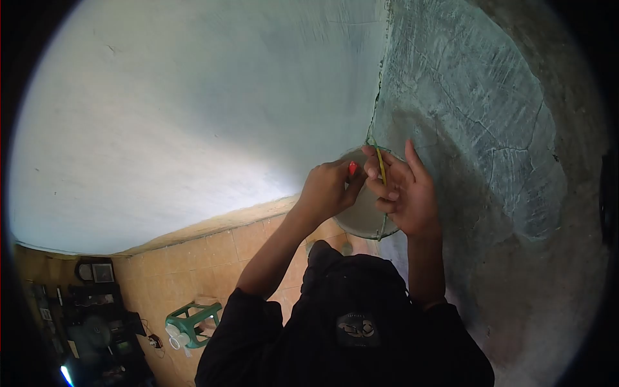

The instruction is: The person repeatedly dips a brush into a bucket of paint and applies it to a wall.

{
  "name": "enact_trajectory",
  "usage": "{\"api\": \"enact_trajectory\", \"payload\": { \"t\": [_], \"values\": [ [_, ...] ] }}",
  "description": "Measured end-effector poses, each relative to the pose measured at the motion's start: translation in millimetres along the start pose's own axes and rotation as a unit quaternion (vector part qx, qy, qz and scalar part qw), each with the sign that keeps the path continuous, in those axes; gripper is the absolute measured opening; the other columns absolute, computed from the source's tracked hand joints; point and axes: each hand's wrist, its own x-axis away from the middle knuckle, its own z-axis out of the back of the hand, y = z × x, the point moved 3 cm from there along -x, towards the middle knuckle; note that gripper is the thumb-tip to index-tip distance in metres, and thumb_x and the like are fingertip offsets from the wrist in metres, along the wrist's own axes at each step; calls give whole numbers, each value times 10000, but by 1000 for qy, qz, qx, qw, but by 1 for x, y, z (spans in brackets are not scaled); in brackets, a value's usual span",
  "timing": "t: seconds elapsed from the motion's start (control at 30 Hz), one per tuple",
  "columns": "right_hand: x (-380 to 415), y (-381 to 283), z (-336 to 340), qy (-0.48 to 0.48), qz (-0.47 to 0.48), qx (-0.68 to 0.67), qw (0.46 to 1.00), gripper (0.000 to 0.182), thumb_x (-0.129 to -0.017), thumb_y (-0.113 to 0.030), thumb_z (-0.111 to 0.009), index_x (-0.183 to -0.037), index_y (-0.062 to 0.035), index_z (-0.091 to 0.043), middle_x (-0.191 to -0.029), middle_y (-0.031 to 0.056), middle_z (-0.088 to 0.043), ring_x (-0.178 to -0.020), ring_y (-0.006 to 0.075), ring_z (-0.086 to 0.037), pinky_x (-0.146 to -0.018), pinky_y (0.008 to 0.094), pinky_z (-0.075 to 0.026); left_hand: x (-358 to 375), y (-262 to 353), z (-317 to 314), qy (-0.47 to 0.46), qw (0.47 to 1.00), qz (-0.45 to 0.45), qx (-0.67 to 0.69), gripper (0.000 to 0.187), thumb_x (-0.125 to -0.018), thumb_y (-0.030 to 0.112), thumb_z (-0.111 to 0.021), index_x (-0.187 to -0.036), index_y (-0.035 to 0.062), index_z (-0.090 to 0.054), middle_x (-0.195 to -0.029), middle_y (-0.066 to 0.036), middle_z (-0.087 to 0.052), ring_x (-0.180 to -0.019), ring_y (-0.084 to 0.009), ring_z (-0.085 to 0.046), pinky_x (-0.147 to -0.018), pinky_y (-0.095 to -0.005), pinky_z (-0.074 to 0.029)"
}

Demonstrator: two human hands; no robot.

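Observation:
My left hand point(327, 188) is closed, its fingers pinched round a small red thing point(353, 169) whose end sticks out at the fingertips. Close beside it, my right hand point(411, 197) holds a thin yellow stick point(381, 166) between its bent fingers, the thumb side stretched upward. The stick slants up toward the wall corner. Behind both hands is a round, pale grey thing point(363, 216) with a thin dark green rim, partly hidden by the fingers. What kind of thing the red piece is I cannot tell.
A smooth pale wall point(193, 97) meets a rough, cracked grey wall point(477, 109) at a corner with a broken seam. Orange tiles point(213, 258) cover the floor. A green stool point(193, 322) with white containers stands at lower left, near dark shelves point(93, 316).

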Motion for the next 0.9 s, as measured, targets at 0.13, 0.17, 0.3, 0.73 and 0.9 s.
{"api": "enact_trajectory", "payload": {
  "t": [0.13, 0.17, 0.3, 0.73, 0.9],
  "values": [
    [0, 0, 1, 6, 7, 8, 1000, 662, -1003, -585, -278, -1279, -6, -443, -896, 23, -528, -554, 57, -348, -425, 183, -264, -4, 15, 24, 6, 999, 14, 38, 67, -828, 59, -662, -853, 1, -640, -766, -138, -670, -674, -303, -670, -611, -356, -531],
    [0, 1, 1, 13, 7, -5, 1000, 613, -1012, -543, -305, -1279, -8, -444, -898, 22, -530, -556, 55, -346, -429, 179, -264, -5, 19, 31, 16, 997, 23, 65, 68, -841, 52, -663, -858, -10, -641, -775, -133, -674, -692, -282, -683, -626, -337, -545],
    [-4, 7, 3, 36, 17, -5, 999, 411, -1029, -346, -395, -1267, -18, -461, -907, 9, -537, -567, 40, -342, -440, 172, -263, -4, 26, 45, 1, 995, 19, 97, 85, -855, 50, -674, -864, -27, -639, -796, -132, -677, -727, -254, -695, -660, -317, -561],
    [-12, 15, -11, 67, 50, -31, 996, 270, -991, -175, -456, -1231, -57, -493, -899, -9, -557, -572, 31, -375, -446, 173, -269, 25, 37, 59, -9, 998, -49, 31, 174, -824, 101, -691, -981, 43, -641, -892, -130, -660, -778, -351, -657, -635, -399, -526],
    [-32, 14, 5, 73, 61, -41, 995, 276, -990, -222, -473, -1221, -74, -502, -882, -5, -566, -572, 39, -382, -457, 184, -283, 4, 35, 97, -7, 992, -127, 1, 223, -830, 82, -682, -1048, 49, -649, -1014, -111, -673, -832, -313, -668, -668, -389, -554]
  ]
}}
